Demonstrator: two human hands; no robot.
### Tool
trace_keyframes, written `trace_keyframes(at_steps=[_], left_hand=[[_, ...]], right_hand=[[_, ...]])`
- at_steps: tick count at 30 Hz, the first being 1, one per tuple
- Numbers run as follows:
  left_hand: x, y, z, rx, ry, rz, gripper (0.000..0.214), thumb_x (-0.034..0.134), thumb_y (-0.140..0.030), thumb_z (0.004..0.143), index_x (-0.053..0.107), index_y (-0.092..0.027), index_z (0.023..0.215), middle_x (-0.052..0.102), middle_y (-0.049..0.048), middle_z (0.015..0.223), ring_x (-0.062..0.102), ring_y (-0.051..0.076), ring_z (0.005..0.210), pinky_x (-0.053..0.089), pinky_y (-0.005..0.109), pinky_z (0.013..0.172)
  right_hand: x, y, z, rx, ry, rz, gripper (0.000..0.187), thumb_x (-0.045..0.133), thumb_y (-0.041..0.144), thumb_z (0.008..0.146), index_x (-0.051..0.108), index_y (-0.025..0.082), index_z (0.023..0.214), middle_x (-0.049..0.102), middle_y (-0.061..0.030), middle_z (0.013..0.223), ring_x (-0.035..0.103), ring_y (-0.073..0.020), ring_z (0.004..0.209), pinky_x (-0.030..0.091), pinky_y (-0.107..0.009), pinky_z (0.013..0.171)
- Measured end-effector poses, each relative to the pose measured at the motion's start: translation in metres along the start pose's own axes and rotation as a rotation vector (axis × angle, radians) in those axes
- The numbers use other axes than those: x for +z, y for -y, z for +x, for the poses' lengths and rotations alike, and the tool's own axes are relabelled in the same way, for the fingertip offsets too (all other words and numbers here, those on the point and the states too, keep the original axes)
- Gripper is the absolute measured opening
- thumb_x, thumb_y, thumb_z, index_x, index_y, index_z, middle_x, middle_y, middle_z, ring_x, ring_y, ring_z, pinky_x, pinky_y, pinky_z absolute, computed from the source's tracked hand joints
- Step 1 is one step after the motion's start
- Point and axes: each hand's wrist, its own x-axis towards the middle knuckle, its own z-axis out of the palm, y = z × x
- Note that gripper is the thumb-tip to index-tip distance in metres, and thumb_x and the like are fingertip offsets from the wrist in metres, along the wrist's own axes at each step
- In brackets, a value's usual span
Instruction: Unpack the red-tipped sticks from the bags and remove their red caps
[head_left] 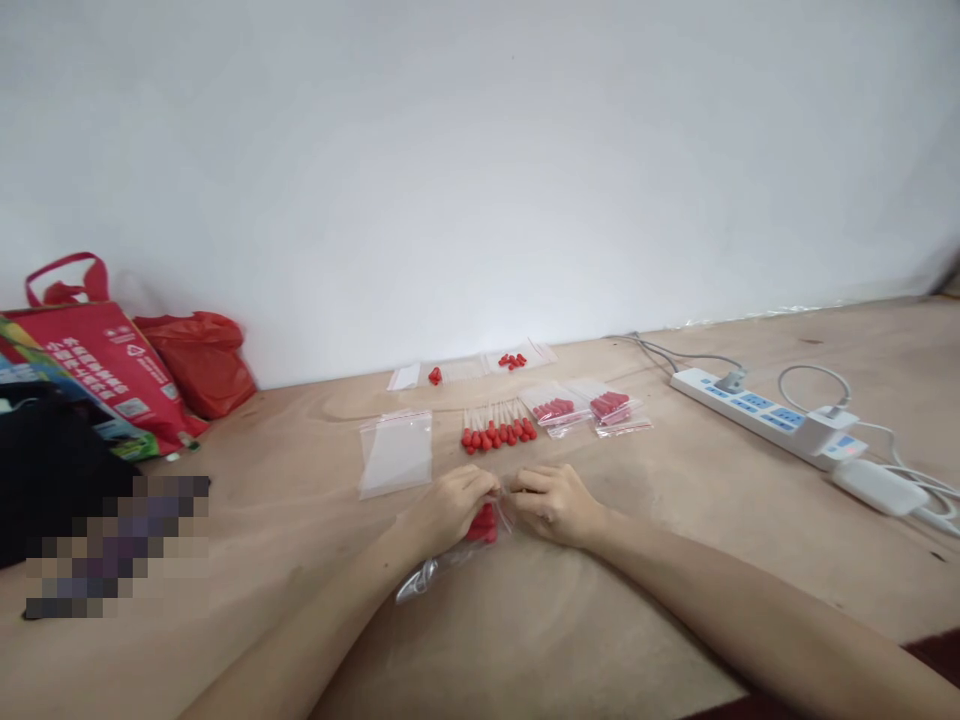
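Note:
My left hand (450, 508) and my right hand (551, 503) meet near the middle of the wooden surface (675, 560), both pinching a small clear zip bag (457, 555) with red pieces inside it. The bag trails toward me under my left hand. Just beyond my hands lies a row of red-tipped sticks (499, 428). To their right sit two filled clear bags of red pieces (555, 408) (611, 406). An empty clear bag (396, 452) lies to the left.
More clear bags with a few red pieces (512, 360) lie along the white wall. A white power strip (757, 412) with cables and an adapter (877, 487) is at the right. Red shopping bags (112, 365) and a dark object stand at the left.

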Motion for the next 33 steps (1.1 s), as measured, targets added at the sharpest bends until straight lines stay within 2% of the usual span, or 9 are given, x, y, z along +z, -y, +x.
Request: trace_keyframes(at_steps=[3,6,10,13,19,25,30,33], left_hand=[[-0.0010,0.0015,0.0014,0.093,0.041,0.070,0.019,0.034,-0.015,0.086,0.052,-0.016,0.090,0.059,0.0046,0.079,0.053,0.014,0.073,0.043,0.026,0.068],[0.0022,0.0044,0.0003,0.150,-0.007,0.144,0.028,0.030,-0.016,0.088,0.057,-0.016,0.081,0.059,0.0061,0.078,0.052,0.014,0.072,0.042,0.026,0.065],[0.0053,0.0044,-0.0020,0.168,-0.065,0.221,0.035,0.027,-0.014,0.088,0.059,-0.016,0.075,0.060,0.0063,0.076,0.051,0.013,0.069,0.042,0.025,0.063],[0.0035,0.0010,-0.0019,0.172,-0.091,0.245,0.038,0.024,-0.016,0.089,0.060,-0.016,0.076,0.061,0.0068,0.080,0.052,0.013,0.072,0.043,0.026,0.065],[0.0008,-0.0033,-0.0012,0.183,-0.090,0.206,0.035,0.025,-0.016,0.089,0.058,-0.015,0.075,0.062,0.0057,0.082,0.055,0.013,0.075,0.045,0.025,0.067],[0.0009,-0.0044,-0.0024,0.158,-0.123,0.156,0.029,0.031,-0.014,0.087,0.057,-0.015,0.075,0.062,0.0059,0.082,0.055,0.013,0.075,0.045,0.024,0.068],[0.0004,-0.0047,-0.0021,0.180,-0.115,0.141,0.029,0.030,-0.012,0.087,0.056,-0.014,0.074,0.062,0.0059,0.082,0.054,0.013,0.074,0.044,0.023,0.067],[0.0013,-0.0040,-0.0007,0.210,-0.085,0.155,0.031,0.028,-0.012,0.087,0.055,-0.014,0.073,0.061,0.0057,0.081,0.053,0.013,0.072,0.043,0.023,0.066]], right_hand=[[-0.0024,-0.0010,-0.0006,-0.014,0.004,-0.010,0.018,0.042,0.015,0.079,0.058,0.019,0.070,0.057,-0.0002,0.067,0.044,-0.0094,0.058,0.026,-0.023,0.050],[-0.0039,-0.0013,-0.0013,-0.026,0.031,-0.025,0.020,0.040,0.014,0.080,0.059,0.019,0.074,0.055,-0.0003,0.064,0.044,-0.0095,0.057,0.026,-0.023,0.051],[-0.0035,0.0000,-0.0004,-0.049,0.041,-0.058,0.021,0.040,0.018,0.083,0.058,0.019,0.073,0.055,-0.0003,0.064,0.045,-0.0095,0.058,0.027,-0.023,0.052],[-0.0028,0.0012,0.0011,-0.064,-0.006,-0.127,0.022,0.041,0.022,0.085,0.057,0.018,0.069,0.055,-0.0003,0.063,0.045,-0.0095,0.059,0.026,-0.024,0.051],[-0.0043,0.0021,0.0021,-0.219,-0.078,-0.161,0.026,0.037,0.014,0.086,0.058,0.017,0.071,0.053,0.0002,0.060,0.042,-0.0092,0.055,0.023,-0.025,0.049],[-0.0051,0.0068,0.0029,-0.128,-0.147,-0.175,0.022,0.042,0.015,0.083,0.056,0.017,0.067,0.055,0.0000,0.062,0.042,-0.0093,0.054,0.023,-0.026,0.048],[-0.0049,0.0034,0.0012,-0.212,-0.069,-0.150,0.025,0.036,0.016,0.087,0.057,0.017,0.074,0.057,-0.0010,0.067,0.044,-0.0089,0.056,0.026,-0.025,0.049],[-0.0050,0.0018,0.0015,-0.260,-0.031,-0.119,0.029,0.033,0.016,0.088,0.055,0.017,0.069,0.055,-0.0004,0.065,0.043,-0.0091,0.054,0.025,-0.025,0.048]])
